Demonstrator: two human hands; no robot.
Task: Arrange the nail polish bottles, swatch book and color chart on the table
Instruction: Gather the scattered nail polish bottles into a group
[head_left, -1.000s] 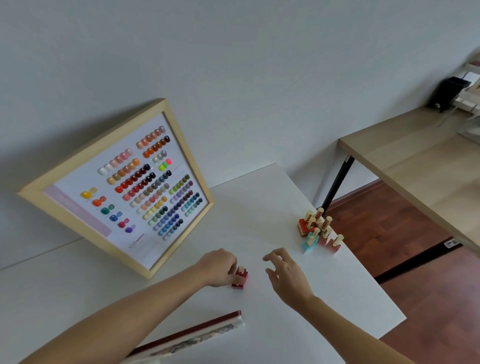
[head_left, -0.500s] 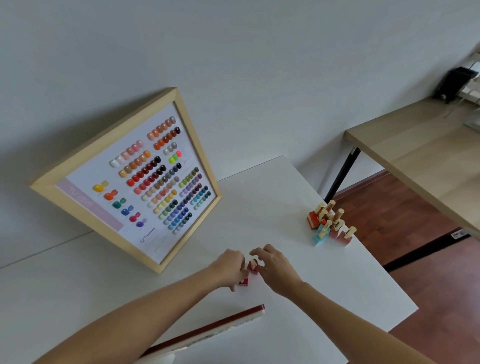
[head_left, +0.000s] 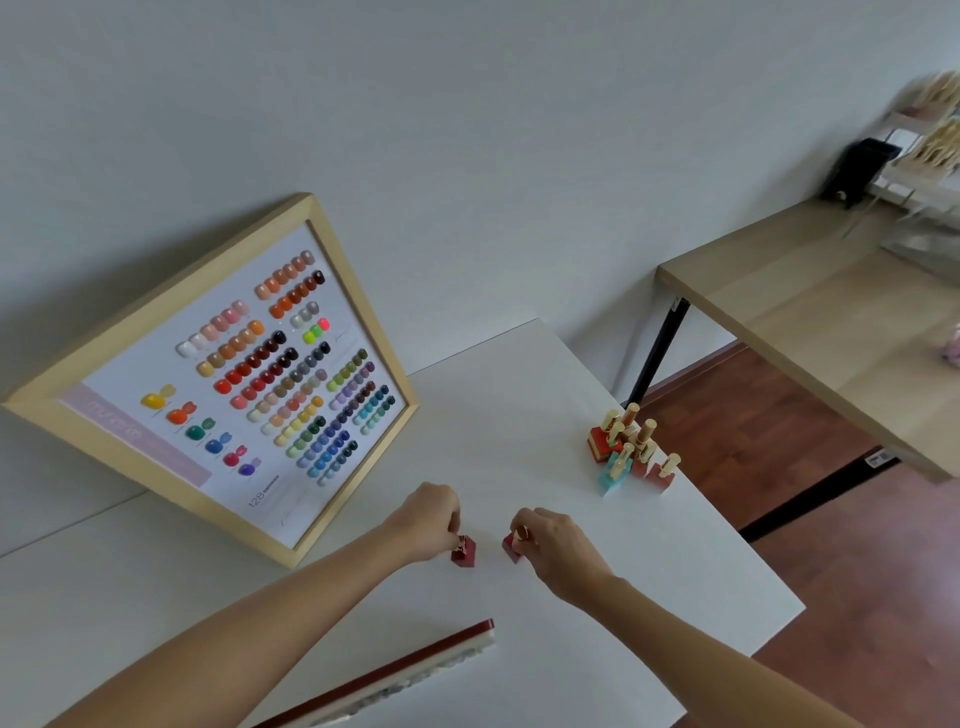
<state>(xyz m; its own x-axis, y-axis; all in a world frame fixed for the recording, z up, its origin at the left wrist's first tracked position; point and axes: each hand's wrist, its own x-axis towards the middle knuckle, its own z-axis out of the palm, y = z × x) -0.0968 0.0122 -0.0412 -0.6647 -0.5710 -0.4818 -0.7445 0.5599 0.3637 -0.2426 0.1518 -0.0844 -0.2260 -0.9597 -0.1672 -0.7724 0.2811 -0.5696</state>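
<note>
From the head view, the left hand (head_left: 431, 519) has its fingers curled round the gold cap of a dark red bottle (head_left: 464, 551), which stands on the white table (head_left: 519, 415). Just to its right, the right hand (head_left: 558, 545) pinches the cap of a second red bottle (head_left: 511, 546) — the two bottles sit near each other, apart. Beyond the right hand, near the table's far right edge, a cluster of bottles (head_left: 631, 452) stands upright. Beyond the left hand, the framed color chart (head_left: 249, 379) leans against the wall. Nearer than both hands lies the swatch book (head_left: 415, 670) — flat, red-edged.
</note>
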